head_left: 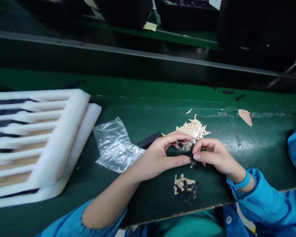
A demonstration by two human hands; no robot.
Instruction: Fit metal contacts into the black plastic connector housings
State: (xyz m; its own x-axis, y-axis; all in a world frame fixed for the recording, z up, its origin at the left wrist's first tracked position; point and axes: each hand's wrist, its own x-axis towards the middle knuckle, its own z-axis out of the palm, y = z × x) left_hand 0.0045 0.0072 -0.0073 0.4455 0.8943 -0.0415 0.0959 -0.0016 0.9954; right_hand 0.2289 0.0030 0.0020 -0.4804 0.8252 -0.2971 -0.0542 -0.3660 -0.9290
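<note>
L hand and R hand meet thumb-to-thumb, pinching small black part btwn fingertips. Beige scrap pile just beyond hands, black strips nearer body, plastic bag left of L hand.

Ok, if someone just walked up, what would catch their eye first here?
Probably the two hands meeting mid-table, the left hand and right hand pinching a small black part between their fingertips. Just beyond them lies a heap of tan paper scraps, and far left sit stacked white foam trays.
</note>
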